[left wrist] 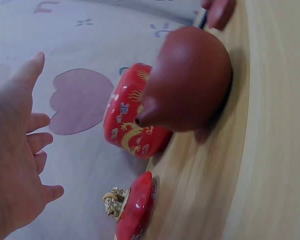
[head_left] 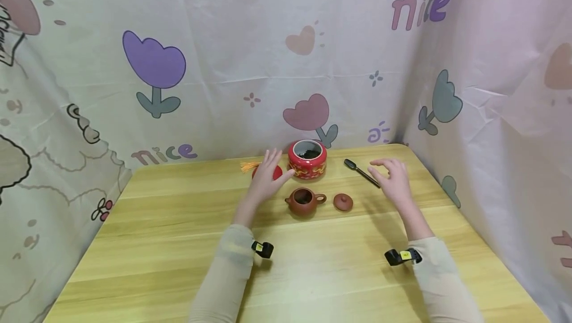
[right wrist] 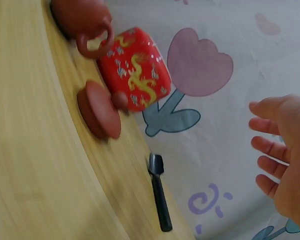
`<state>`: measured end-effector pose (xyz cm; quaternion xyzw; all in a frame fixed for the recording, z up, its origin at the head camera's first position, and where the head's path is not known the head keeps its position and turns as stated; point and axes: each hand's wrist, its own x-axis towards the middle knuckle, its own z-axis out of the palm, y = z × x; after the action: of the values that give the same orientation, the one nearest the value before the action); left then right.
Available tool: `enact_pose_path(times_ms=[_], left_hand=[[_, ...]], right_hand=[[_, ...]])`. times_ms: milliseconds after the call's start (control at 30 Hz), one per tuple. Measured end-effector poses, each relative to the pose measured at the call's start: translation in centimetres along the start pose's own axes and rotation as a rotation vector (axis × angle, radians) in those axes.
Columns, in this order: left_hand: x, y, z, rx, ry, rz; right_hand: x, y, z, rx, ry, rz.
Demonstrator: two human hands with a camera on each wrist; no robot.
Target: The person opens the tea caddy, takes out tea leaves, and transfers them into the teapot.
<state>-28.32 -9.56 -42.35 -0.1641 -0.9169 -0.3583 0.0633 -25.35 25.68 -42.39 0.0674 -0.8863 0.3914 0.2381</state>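
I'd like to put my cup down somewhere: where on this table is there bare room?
The wide near stretch of the table, around the forearms, is bare, as are its left side and near right edge. It is crowded at the back: red jar, its lid, teapot, teapot lid and black scoop.

Both forearms extended forward, sleeved to the wrists. Left hand (head_left: 266, 176) and right hand (head_left: 393, 180) raised, fingers spread and relaxed, gripping nothing.
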Motion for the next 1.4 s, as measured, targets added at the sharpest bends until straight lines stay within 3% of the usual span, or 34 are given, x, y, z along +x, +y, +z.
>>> enact_pose_path(times_ms=[233,467,567,833,1033,1233,1400], left_hand=[[-2.0,0.3,0.4,-0.158,0.07,-0.061],[-3.6,-0.1,2.4,-0.165,0.116,-0.076],[-4.1,-0.2,3.2,-0.211,0.151,-0.071],[-5.3,-1.0,5.2,-0.354,0.217,-0.106],[-5.4,-1.3,6.0,-0.365,0.199,-0.068],[-5.4,-1.6,6.4,-0.35,0.157,-0.057],[-5.7,-2.0,7.2,-0.338,0.107,-0.055]], right_hand=[[-1.1,-0.7,1.2,0.12,0.087,0.038],[-2.6,-0.7,3.2,0.217,0.141,0.159],[-3.3,-0.2,4.0,0.274,0.166,0.196],[-4.9,0.2,5.9,0.333,0.128,0.291],[-5.3,0.1,6.9,0.368,0.138,0.328],[-5.4,-0.3,7.8,0.347,0.046,0.324],[-5.9,-0.1,8.1,0.297,0.015,0.32]])
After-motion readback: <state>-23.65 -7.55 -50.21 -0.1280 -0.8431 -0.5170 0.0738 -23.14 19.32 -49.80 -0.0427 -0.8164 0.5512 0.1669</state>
